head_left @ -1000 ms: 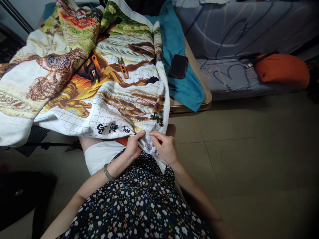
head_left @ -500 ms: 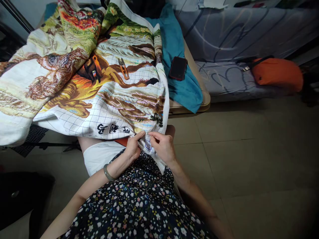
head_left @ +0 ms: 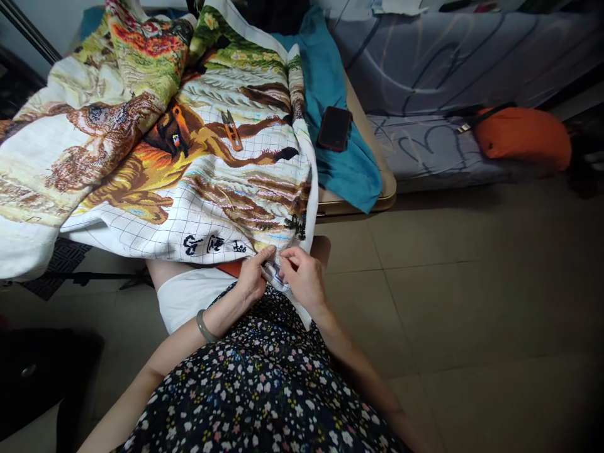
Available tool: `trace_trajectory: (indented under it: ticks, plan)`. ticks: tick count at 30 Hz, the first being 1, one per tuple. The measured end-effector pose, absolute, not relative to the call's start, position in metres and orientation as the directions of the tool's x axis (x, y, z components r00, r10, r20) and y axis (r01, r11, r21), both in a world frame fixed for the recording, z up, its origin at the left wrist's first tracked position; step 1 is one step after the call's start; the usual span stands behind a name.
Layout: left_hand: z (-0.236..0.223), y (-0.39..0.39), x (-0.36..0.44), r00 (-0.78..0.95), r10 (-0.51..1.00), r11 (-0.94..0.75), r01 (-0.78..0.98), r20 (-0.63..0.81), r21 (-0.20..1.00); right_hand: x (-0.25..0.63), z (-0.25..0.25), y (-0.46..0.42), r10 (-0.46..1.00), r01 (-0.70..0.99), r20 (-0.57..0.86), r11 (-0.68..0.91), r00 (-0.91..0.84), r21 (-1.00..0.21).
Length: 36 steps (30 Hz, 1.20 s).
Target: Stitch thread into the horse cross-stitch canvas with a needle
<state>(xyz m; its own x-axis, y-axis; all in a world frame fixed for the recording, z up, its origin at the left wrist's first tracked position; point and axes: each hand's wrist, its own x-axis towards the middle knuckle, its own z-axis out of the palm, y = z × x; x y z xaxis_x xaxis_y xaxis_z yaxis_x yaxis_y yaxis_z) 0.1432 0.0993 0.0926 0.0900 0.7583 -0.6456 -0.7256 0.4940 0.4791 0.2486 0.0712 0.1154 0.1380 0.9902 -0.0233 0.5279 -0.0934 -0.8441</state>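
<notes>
A large cross-stitch cloth (head_left: 198, 220) with printed grid lines and stitched animals spreads from the table down to my lap. My left hand (head_left: 255, 274) grips its near edge, thumb on top and fingers underneath, beside black stitched characters. Close to it on the right, my right hand (head_left: 302, 274) is closed in a pinch at the cloth's lower corner. Whatever sits between its fingertips is too small to make out. Orange-handled thread snips (head_left: 231, 131) lie on the stitched part of the cloth, beyond both hands.
A dark phone (head_left: 335, 129) rests on a teal cloth (head_left: 363, 179) at the table's right side. Beyond it stands a grey patterned sofa (head_left: 425, 69) with an orange bag (head_left: 523, 138) on its seat. Tiled floor (head_left: 453, 302) stretches to the right.
My right hand has shifted slightly left, nearer to my left hand, still pinched. My left hand keeps its hold on the cloth. The snips and phone lie where they were.
</notes>
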Motion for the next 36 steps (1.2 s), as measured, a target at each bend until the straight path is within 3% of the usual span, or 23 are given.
trace_trajectory:
  ticks: [7,18,36]
  plan:
    - [0.093,0.103,0.143,0.078,0.754,0.504,-0.706,-0.652,0.498,0.246,0.104,0.074,0.985,0.406,-0.016,-0.086,0.173,-0.910]
    - [0.088,0.105,0.146,-0.017,0.785,0.445,-0.680,-0.619,0.583,0.239,0.102,0.068,0.974,0.463,0.063,-0.046,0.217,-0.885]
    - [0.091,0.106,0.146,-0.023,0.770,0.456,-0.680,-0.638,0.574,0.235,0.101,0.068,0.962,0.573,0.161,0.006,0.220,-0.820]
